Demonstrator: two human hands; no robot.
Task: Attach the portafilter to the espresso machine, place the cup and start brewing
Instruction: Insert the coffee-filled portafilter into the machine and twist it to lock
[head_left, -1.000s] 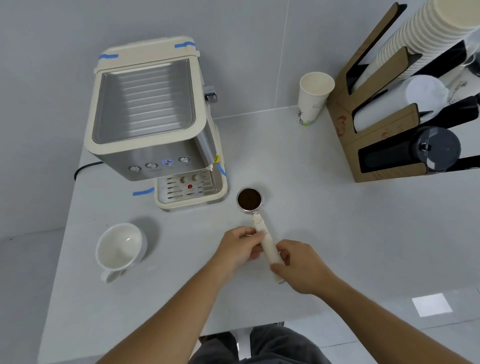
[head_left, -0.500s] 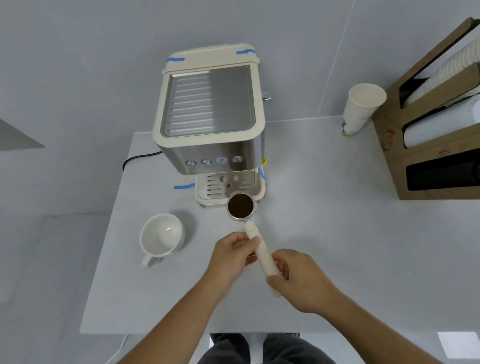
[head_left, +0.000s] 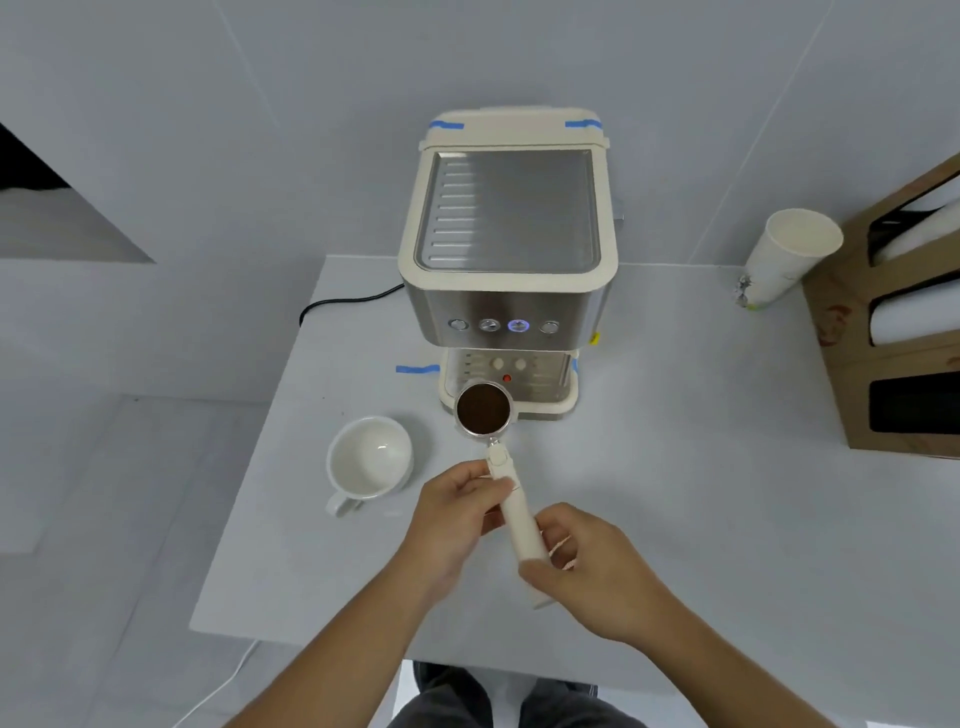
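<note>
1. Your left hand (head_left: 457, 514) pinches the upper part of the portafilter (head_left: 506, 483) handle, thumb and fingers closed around it just below the neck.
2. Your right hand (head_left: 587, 566) wraps the lower end of the same handle, fingers curled shut on it; the butt of the handle pokes out beneath your palm.
3. The portafilter is held off the tabletop (head_left: 675, 467). Its long axis runs from your right hand up and slightly left toward the machine (head_left: 506, 270), basket end leading. The basket, full of dark grounds and facing up, sits just in front of the drip tray (head_left: 550, 400), at its left side.
4. The relation that matters: the basket lies straight ahead of both hands, and the group head is hidden under the machine's overhanging front, above the tray. By my reading you must carry the basket forward and up beneath that overhang, keeping it level so no grounds spill. Your left hand is nearer the basket and should guide it; your right hand supplies the twist.
5. The cup (head_left: 370, 460) stands empty on the tabletop left of the basket, near your left hand, handle toward you.
6. One of four front buttons (head_left: 518, 326) glows blue. No brand or writing is readable; a paper cup (head_left: 784, 254) at right bears a print too small to make out.
</note>
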